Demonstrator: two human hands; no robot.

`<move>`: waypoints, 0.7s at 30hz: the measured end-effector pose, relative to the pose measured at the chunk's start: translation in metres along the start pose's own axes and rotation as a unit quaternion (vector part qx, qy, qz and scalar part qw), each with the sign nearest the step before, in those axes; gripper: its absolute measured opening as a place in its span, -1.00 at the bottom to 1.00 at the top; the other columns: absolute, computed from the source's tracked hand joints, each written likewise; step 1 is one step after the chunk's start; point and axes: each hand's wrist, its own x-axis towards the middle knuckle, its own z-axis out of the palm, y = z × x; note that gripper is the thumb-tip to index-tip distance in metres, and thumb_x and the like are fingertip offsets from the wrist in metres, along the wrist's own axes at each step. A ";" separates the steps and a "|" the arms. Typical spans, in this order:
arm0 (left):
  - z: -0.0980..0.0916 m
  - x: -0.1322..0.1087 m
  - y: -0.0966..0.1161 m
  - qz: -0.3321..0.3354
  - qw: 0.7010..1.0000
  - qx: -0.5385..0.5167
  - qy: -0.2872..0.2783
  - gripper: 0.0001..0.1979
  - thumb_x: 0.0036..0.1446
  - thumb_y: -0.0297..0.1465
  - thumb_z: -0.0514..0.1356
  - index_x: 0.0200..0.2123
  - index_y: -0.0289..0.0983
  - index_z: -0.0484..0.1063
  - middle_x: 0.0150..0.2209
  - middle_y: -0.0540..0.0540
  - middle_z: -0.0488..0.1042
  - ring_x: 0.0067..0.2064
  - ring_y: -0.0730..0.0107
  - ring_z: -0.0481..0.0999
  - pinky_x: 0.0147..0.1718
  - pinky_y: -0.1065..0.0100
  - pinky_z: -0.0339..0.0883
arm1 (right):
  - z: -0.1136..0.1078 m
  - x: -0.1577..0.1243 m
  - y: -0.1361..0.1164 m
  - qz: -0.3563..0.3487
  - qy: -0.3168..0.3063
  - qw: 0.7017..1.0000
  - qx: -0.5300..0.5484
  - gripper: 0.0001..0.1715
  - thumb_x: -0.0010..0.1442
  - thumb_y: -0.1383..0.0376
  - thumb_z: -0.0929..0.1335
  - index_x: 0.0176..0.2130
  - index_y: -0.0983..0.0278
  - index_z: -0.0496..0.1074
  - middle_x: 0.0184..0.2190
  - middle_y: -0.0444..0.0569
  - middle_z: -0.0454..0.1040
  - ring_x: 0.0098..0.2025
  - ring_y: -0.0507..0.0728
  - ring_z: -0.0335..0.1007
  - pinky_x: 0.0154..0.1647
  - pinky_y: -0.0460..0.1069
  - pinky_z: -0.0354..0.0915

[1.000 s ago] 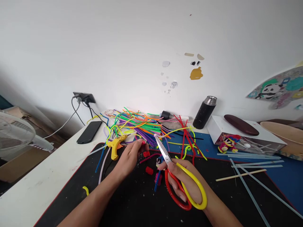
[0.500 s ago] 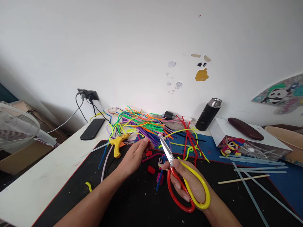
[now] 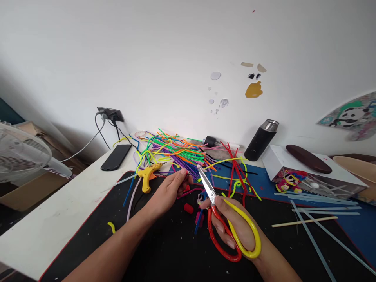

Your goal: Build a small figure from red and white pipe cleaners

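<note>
My right hand (image 3: 227, 219) grips a pair of scissors (image 3: 210, 192) with one red and one yellow handle loop; the blades look closed and point up toward the pipe cleaners. My left hand (image 3: 169, 192) is closed in a pinch left of the blade tips, on something small and dark that I cannot make out. Just below those fingertips, a red fuzzy piece (image 3: 188, 208) lies on the black mat. Between the hands are a blue pipe cleaner (image 3: 197, 224) and a magenta piece (image 3: 200, 217), partly hidden by my right hand.
A heap of coloured pipe cleaners (image 3: 188, 154) lies along the wall. A yellow glue gun (image 3: 147, 178) and black phone (image 3: 116, 157) sit left. On the right are a black flask (image 3: 260, 141), glue sticks (image 3: 314, 235), a white box (image 3: 272, 158) and a small fuzzy figure (image 3: 290, 182).
The view has shifted slightly. My left hand has turned a little at the fingertips, its pinch still closed. The scissors have stayed almost in place in my right hand.
</note>
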 end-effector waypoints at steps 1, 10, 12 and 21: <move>0.000 0.000 0.000 -0.001 1.000 0.001 -0.002 -0.43 0.36 0.10 0.04 -0.29 -0.30 0.47 -0.45 0.04 0.22 -0.42 0.43 0.13 -0.46 0.39 0.01 | 0.001 0.000 0.000 0.000 -0.001 1.000 -0.003 -0.25 0.22 -0.25 0.42 -0.11 0.39 0.55 -0.67 -0.25 0.29 -0.81 -0.12 0.02 -0.80 -0.18 -0.10; 0.001 0.001 -0.001 0.006 1.000 -0.001 -0.007 -0.47 0.36 0.07 0.06 -0.36 -0.27 0.42 -0.47 0.06 0.17 -0.43 0.43 0.10 -0.47 0.38 -0.02 | 0.010 -0.002 0.000 0.019 -0.010 0.999 -0.027 -0.20 0.18 -0.29 0.43 -0.13 0.41 0.55 -0.68 -0.25 0.28 -0.81 -0.12 0.01 -0.81 -0.18 -0.07; 0.002 0.000 0.002 0.010 1.000 0.012 -0.010 -0.47 0.36 0.06 0.05 -0.39 -0.27 0.39 -0.48 0.07 0.15 -0.44 0.42 0.08 -0.46 0.37 -0.02 | 0.010 -0.002 0.000 0.020 -0.010 0.999 -0.028 -0.20 0.17 -0.28 0.43 -0.13 0.41 0.55 -0.68 -0.25 0.28 -0.81 -0.12 0.01 -0.81 -0.18 -0.07; 0.004 0.000 0.001 0.021 0.998 0.053 0.003 -0.48 0.39 0.03 -0.03 -0.48 -0.22 0.24 -0.52 0.09 0.10 -0.47 0.41 0.04 -0.48 0.34 -0.03 | 0.012 -0.001 0.000 0.023 -0.010 0.999 -0.037 -0.18 0.16 -0.31 0.42 -0.13 0.41 0.54 -0.68 -0.26 0.28 -0.81 -0.12 0.01 -0.80 -0.18 -0.05</move>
